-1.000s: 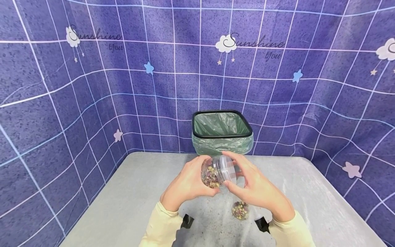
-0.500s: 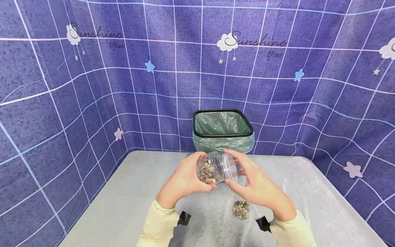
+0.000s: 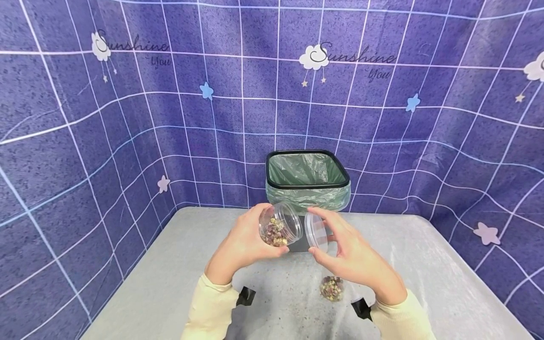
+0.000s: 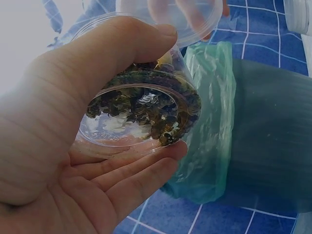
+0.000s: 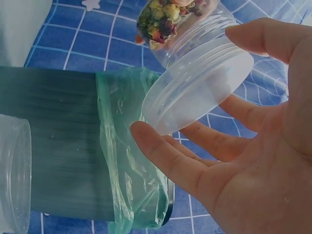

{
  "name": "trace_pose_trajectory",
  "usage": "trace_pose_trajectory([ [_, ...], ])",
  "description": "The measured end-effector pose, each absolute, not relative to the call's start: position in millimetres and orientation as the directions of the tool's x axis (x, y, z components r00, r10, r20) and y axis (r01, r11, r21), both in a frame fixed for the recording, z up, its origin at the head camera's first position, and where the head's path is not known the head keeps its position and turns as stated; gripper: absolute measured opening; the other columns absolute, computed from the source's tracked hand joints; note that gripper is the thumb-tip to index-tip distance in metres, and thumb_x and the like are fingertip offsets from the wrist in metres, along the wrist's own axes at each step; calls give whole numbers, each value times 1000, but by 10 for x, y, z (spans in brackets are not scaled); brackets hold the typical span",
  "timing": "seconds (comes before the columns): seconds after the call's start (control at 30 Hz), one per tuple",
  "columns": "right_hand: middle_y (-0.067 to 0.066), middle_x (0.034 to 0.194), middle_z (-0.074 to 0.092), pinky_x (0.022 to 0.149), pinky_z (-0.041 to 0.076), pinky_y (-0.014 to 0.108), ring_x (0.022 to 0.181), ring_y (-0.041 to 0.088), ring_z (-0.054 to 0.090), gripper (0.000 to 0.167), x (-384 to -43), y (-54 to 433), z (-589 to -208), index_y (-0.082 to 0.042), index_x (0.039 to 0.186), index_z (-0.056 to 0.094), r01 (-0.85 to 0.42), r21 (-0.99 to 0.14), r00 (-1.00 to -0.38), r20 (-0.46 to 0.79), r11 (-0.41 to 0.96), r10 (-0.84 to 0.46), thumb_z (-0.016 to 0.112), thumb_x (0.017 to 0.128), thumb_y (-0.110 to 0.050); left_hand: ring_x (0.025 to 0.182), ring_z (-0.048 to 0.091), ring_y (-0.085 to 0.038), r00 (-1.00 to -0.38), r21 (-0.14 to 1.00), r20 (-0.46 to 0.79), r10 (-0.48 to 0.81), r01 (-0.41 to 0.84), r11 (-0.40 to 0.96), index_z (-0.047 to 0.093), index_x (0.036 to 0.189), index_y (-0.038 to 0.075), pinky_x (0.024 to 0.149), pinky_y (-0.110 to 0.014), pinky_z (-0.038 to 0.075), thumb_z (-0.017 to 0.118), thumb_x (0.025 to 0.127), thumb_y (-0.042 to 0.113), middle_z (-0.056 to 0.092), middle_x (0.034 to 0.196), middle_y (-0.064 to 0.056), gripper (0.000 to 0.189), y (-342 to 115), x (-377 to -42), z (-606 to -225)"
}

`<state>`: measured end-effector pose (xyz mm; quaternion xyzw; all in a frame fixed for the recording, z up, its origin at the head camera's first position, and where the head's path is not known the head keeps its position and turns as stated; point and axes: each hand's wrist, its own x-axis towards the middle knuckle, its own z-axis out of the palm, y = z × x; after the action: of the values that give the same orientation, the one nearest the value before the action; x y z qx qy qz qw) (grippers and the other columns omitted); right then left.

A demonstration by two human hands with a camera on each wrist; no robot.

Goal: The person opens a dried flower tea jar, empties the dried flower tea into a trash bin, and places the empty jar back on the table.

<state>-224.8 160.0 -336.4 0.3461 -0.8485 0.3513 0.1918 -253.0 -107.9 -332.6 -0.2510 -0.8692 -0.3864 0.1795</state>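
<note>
Head view: a bin (image 3: pixel 308 187) is standing on the table (image 3: pixel 191 264), a green liner (image 3: pixel 314 196) covering its upper sides. In front of the bin, toward its left, the left hand (image 3: pixel 242 242) is holding a clear jar (image 3: pixel 280 225); grip curving round the body, spread only to the jar's width. Jar is tilting on its side, mouth facing right, dried flowers (image 3: pixel 275 233) resting along the lower wall. In front of the bin, toward its right, the right hand (image 3: pixel 352 252) is pinching a clear lid (image 3: pixel 316 232), grip spanning its edges. A gap is showing between lid and jar. Nearer the camera than the bin, a second jar (image 3: pixel 331 289) is sitting on the table, also containing flowers.

Left wrist view: thumb is crossing the jar, fingers supporting its underside; liner showing beyond.

Right wrist view: thumb and fingertips are touching the lid's rim, palm standing clear. Beside the bin, a clear container (image 5: pixel 14 175) is showing, partly cropped.
</note>
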Motion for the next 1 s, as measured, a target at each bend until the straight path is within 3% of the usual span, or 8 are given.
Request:
trace_pose_trajectory([
  [0.4, -6, 154, 48, 92, 57, 33, 125, 12, 56, 82, -2251, 1544, -3394, -33, 157, 36, -714, -439, -692, 563, 546, -452, 79, 88, -20, 104, 66, -18, -822, 590, 515, 245, 547, 594, 58, 135, 11, 94, -41, 54, 99, 58, 35, 69, 118, -1, 90, -1229, -2539, -3294],
  [0.67, -10, 149, 50, 81, 55, 31, 99, 10, 58, 80, -2220, 1479, -3404, -31, 156, 39, -730, -377, -665, 587, 571, -462, 79, 87, -22, 105, 67, -21, -815, 580, 542, 205, 539, 611, 58, 134, 9, 94, -43, 54, 100, 56, 34, 70, 118, -4, 91, -1313, -2544, -3270],
  [0.83, -8, 150, 49, 95, 54, 38, 115, 10, 57, 80, -2209, 1431, -3444, -28, 156, 40, -729, -353, -661, 583, 586, -472, 80, 87, -25, 106, 67, -21, -819, 582, 539, 196, 531, 616, 58, 135, 8, 94, -43, 54, 99, 57, 35, 71, 119, -5, 92, -1354, -2556, -3269],
  [1.0, -7, 151, 48, 113, 44, 42, 136, 14, 50, 78, -2196, 1373, -3471, -23, 155, 43, -719, -346, -674, 560, 603, -482, 80, 86, -27, 104, 67, -20, -822, 597, 540, 183, 527, 605, 58, 135, 10, 94, -43, 54, 99, 57, 34, 71, 117, -2, 91, -1398, -2555, -3254],
])
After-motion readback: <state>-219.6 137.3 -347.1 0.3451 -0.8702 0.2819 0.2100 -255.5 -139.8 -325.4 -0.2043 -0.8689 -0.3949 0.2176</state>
